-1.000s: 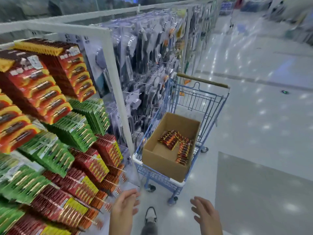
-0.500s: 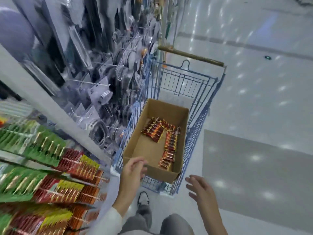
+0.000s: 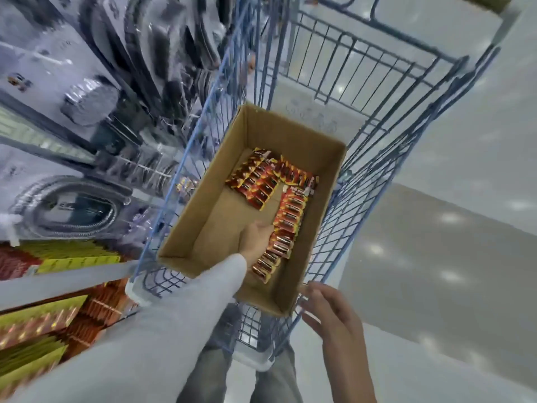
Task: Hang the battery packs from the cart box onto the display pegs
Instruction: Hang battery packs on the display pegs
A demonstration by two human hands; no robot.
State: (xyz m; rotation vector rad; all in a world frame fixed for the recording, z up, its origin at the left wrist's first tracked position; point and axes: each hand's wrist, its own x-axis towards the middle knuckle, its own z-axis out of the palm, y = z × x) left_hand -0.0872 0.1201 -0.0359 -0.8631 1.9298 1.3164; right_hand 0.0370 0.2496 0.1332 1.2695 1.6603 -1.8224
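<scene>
An open cardboard box [image 3: 186,228] sits in a blue wire cart [image 3: 377,158]. Red and yellow battery packs lie inside in two rows: a near row [image 3: 286,225] along the right and a far cluster [image 3: 255,181]. My left hand [image 3: 257,238] reaches into the box in a grey sleeve; its fingers touch the left edge of the near row, and I cannot tell whether they grip a pack. My right hand [image 3: 331,315] hovers open at the box's near right corner, fingers spread, holding nothing. Display pegs with red, yellow and green packs [image 3: 43,309] hang at lower left.
Grey packaged hardware [image 3: 72,205] hangs on pegs left of the cart, close to its side. A grey shelf rail [image 3: 58,280] crosses above the battery display. Shiny floor [image 3: 436,257] spreads to the right. My legs [image 3: 247,379] stand behind the cart's near end.
The view has closed in and tilted down over the cart. My left hand went from the box's near rim down into the box to the near row of packs. My right hand came up to the box's corner.
</scene>
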